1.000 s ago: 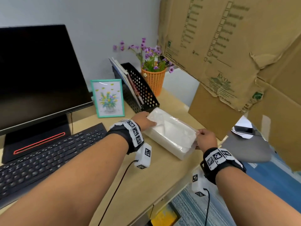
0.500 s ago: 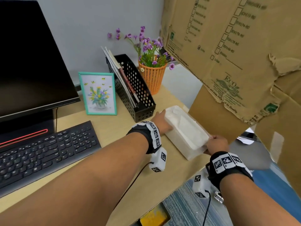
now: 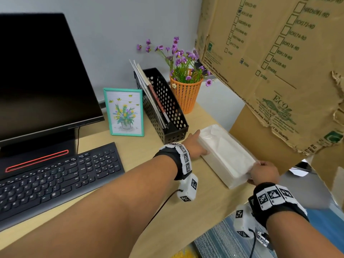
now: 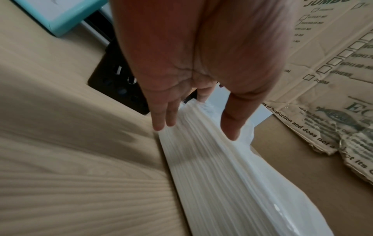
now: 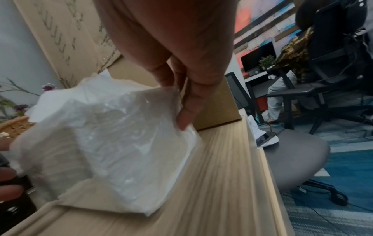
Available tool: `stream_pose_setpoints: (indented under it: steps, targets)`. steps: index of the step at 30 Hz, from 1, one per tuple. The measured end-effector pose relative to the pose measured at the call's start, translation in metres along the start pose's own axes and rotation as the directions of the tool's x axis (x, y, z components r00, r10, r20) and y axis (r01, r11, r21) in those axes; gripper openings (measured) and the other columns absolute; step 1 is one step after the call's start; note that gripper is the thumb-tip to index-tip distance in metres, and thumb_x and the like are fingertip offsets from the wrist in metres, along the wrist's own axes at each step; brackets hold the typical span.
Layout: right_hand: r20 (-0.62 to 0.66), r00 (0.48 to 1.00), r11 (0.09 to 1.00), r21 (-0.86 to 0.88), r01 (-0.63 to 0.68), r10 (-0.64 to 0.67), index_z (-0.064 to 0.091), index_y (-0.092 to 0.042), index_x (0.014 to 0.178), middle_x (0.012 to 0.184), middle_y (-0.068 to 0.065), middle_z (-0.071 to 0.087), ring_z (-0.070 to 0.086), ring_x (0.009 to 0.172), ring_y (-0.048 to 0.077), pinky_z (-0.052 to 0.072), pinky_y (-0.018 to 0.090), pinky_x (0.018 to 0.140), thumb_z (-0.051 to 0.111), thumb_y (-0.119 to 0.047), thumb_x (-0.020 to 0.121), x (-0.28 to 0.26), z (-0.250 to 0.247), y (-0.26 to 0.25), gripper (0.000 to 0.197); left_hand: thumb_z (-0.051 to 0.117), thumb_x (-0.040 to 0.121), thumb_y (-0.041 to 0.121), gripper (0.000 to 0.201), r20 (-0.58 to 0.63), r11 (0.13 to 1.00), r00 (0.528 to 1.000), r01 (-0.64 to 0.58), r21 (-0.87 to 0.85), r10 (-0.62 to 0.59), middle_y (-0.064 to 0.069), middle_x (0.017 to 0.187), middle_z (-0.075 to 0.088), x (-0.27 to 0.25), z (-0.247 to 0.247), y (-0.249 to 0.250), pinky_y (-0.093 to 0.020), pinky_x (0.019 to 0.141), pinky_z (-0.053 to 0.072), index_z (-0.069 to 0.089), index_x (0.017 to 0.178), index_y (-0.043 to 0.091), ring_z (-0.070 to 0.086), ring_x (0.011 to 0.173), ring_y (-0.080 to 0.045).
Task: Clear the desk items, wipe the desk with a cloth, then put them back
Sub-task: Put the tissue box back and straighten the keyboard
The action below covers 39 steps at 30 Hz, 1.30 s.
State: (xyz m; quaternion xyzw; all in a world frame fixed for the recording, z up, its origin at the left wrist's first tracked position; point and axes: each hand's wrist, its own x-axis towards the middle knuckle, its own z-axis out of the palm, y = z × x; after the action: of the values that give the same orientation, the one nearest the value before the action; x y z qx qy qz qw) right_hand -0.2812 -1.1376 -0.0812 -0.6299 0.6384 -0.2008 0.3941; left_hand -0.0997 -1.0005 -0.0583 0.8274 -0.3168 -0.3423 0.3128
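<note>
White plastic-wrapped tissue pack (image 3: 226, 155) has shifted rightward since a second ago, now flat on the wooden desk (image 3: 141, 157) just right of the black mesh file holder (image 3: 167, 110). Left hand (image 3: 195, 144) rests on it with straight fingers; right hand (image 3: 264, 173) pinches the wrapper. Judged: being put back.

"ECO", "OTHERS", "of Production" on the cardboard box (image 3: 279, 58)
</note>
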Motion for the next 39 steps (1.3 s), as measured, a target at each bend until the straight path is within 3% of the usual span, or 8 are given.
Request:
stream_pose_setpoints:
  steps: [5, 12, 17, 21, 25, 29, 32, 39]
  targets:
    - [-0.088, 0.992, 0.98, -0.187, 0.075, -0.093, 0.053, -0.005, 0.121, 0.124, 0.021, 0.052, 0.05, 0.113, 0.04, 0.042, 0.043, 0.095, 0.051, -0.017, 0.086, -0.022, -0.005, -0.028, 0.037, 0.063, 0.089, 0.027, 0.064, 0.048, 0.985, 0.999, 0.017, 0.17, -0.026, -0.005, 0.145, 0.041, -0.026, -0.032, -0.009, -0.032, 0.108, 0.034, 0.034, 0.145, 0.015, 0.04, 0.133, -0.025]
    - [0.074, 0.911, 0.879, -0.24, 0.412, -0.406, 0.065, -0.014, 0.107, 0.122, 0.016, 0.052, 0.041, 0.118, 0.037, 0.04, 0.044, 0.096, 0.047, -0.016, 0.088, -0.073, 0.027, -0.097, 0.026, 0.06, 0.091, 0.025, 0.046, -0.07, 0.98, 0.997, 0.039, 0.196, -0.026, -0.007, 0.124, 0.06, -0.076, -0.093, -0.036, -0.022, 0.068, 0.045, 0.051, 0.135, 0.013, 0.061, 0.108, -0.022]
    - [0.245, 0.795, 0.79, -0.145, 0.596, -0.555, 0.067, -0.009, 0.091, 0.098, 0.019, 0.064, 0.057, 0.097, 0.039, 0.048, 0.04, 0.082, 0.047, -0.018, 0.089, -0.14, 0.093, -0.111, 0.022, 0.064, 0.088, 0.029, 0.044, -0.151, 0.966, 0.972, 0.203, 0.159, -0.179, -0.007, 0.111, 0.065, -0.132, -0.128, -0.104, -0.022, 0.07, 0.045, 0.056, 0.129, 0.015, 0.061, 0.097, -0.022]
    - [0.488, 0.689, 0.719, -0.165, 0.675, -0.535, 0.061, -0.009, 0.087, 0.102, 0.018, 0.065, 0.058, 0.097, 0.035, 0.043, 0.032, 0.076, 0.046, -0.017, 0.092, -0.194, 0.143, -0.109, 0.018, 0.061, 0.089, 0.032, 0.043, -0.263, 0.91, 0.927, 0.331, 0.249, -0.265, -0.002, 0.129, 0.057, -0.188, -0.155, -0.172, -0.024, 0.094, 0.039, 0.056, 0.129, 0.016, 0.054, 0.117, -0.021]
    - [0.702, 0.599, 0.646, -0.259, 0.718, -0.385, 0.058, -0.008, 0.121, 0.125, 0.015, 0.058, 0.054, 0.115, 0.032, 0.042, 0.032, 0.093, 0.057, -0.022, 0.09, -0.234, 0.19, -0.096, 0.034, 0.063, 0.086, 0.039, 0.053, -0.429, 0.805, 0.8, 0.546, 0.23, -0.42, -0.004, 0.135, 0.054, -0.247, -0.173, -0.249, -0.03, 0.102, 0.039, 0.05, 0.133, 0.02, 0.051, 0.123, -0.024]
    - [0.727, 0.62, 0.577, -0.381, 0.722, -0.295, 0.05, -0.008, 0.129, 0.127, 0.015, 0.056, 0.055, 0.114, 0.032, 0.045, 0.035, 0.093, 0.065, -0.043, 0.084, -0.273, 0.229, -0.085, 0.059, 0.066, 0.076, 0.055, 0.079, -0.53, 0.587, 0.628, 0.762, 0.272, -0.569, -0.011, 0.142, 0.042, -0.306, -0.192, -0.326, -0.037, 0.11, 0.031, 0.034, 0.141, 0.021, 0.039, 0.131, -0.029]
    - [0.694, 0.669, 0.552, -0.459, 0.696, -0.266, 0.054, -0.011, 0.122, 0.119, 0.013, 0.06, 0.057, 0.108, 0.031, 0.047, 0.035, 0.091, 0.067, -0.054, 0.079, -0.293, 0.247, -0.081, 0.062, 0.071, 0.069, 0.058, 0.095, -0.505, 0.562, 0.563, 0.809, 0.173, -0.655, -0.013, 0.139, 0.042, -0.333, -0.2, -0.368, -0.038, 0.109, 0.034, 0.027, 0.144, 0.02, 0.041, 0.129, -0.031]
    - [0.581, 0.788, 0.514, -0.622, 0.59, -0.201, 0.047, -0.015, 0.128, 0.125, 0.013, 0.051, 0.05, 0.116, 0.031, 0.044, 0.037, 0.097, 0.075, -0.063, 0.062, -0.318, 0.27, -0.077, 0.087, 0.078, 0.07, 0.044, 0.094, -0.487, 0.734, 0.644, 0.679, 0.01, -0.59, -0.013, 0.135, 0.041, -0.345, -0.208, -0.41, -0.039, 0.104, 0.042, 0.028, 0.143, 0.013, 0.047, 0.123, -0.031]
